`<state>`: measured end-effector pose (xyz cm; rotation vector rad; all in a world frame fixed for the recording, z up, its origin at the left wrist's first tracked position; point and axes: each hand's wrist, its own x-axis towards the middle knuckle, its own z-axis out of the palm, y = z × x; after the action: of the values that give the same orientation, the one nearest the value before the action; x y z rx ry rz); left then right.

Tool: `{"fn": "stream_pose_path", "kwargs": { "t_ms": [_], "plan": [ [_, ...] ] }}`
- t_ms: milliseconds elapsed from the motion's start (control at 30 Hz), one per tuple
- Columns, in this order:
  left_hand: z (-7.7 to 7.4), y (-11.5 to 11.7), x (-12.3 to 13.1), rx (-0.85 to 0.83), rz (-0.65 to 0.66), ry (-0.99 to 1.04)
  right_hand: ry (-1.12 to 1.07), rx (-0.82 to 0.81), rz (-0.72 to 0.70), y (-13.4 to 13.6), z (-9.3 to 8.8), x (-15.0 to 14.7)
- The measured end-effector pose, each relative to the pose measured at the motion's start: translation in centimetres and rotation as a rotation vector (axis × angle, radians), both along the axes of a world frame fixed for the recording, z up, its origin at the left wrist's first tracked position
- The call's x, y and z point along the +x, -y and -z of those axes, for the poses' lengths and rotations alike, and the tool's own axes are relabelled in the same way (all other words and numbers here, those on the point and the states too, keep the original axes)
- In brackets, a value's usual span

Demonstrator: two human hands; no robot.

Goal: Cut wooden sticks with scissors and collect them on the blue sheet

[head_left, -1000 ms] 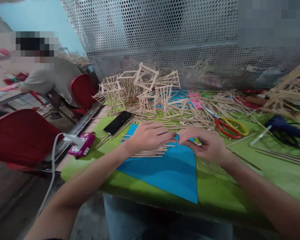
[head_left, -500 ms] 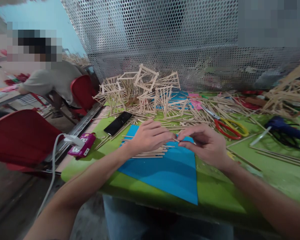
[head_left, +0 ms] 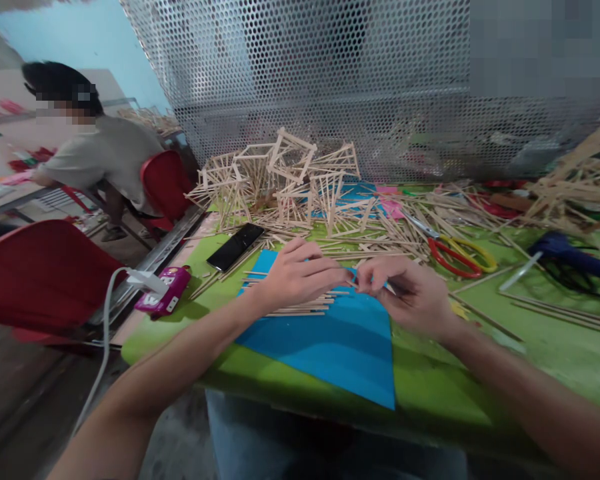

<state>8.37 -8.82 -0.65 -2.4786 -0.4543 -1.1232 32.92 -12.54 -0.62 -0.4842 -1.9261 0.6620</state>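
head view: left hand (head_left: 300,277) and right hand (head_left: 410,293) pinch one thin stick (head_left: 353,284) between closed fingertips over blue sheet (head_left: 330,347); uneven pressure could snap it.

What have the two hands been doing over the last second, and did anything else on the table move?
The right hand rolled palm-up half a second ago, then turned back knuckles-up, its fingertips meeting the left hand over the blue sheet; what they pinch is too small to tell. The left hand barely moved. The sticks, phone and scissors stayed put.
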Motion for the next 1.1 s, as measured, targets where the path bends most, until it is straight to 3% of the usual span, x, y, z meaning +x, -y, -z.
{"fn": "stream_pose_path", "kwargs": {
  "t_ms": [167, 367, 600, 867, 1100],
  "plan": [
    [0.0, 0.0, -0.1, 0.016, 0.070, 0.064, -0.031, 0.000, 0.023, 0.1, 0.0, -0.2],
    [0.5, -0.4, -0.6, -0.040, 0.070, 0.042, -0.042, -0.049, 0.176, 0.5, 0.0, -0.6],
    [0.6, -0.5, -1.0, -0.060, 0.058, -0.024, 0.000, -0.067, 0.185, 0.5, -0.2, -0.4],
    [-0.1, -0.1, -0.9, 0.006, 0.099, -0.009, -0.018, -0.101, 0.019, 0.1, -0.5, -0.1],
    [-0.1, -0.5, -1.2, -0.011, 0.082, -0.005, -0.001, -0.054, 0.141, 0.0, 0.0, -0.1]
  ]
}}
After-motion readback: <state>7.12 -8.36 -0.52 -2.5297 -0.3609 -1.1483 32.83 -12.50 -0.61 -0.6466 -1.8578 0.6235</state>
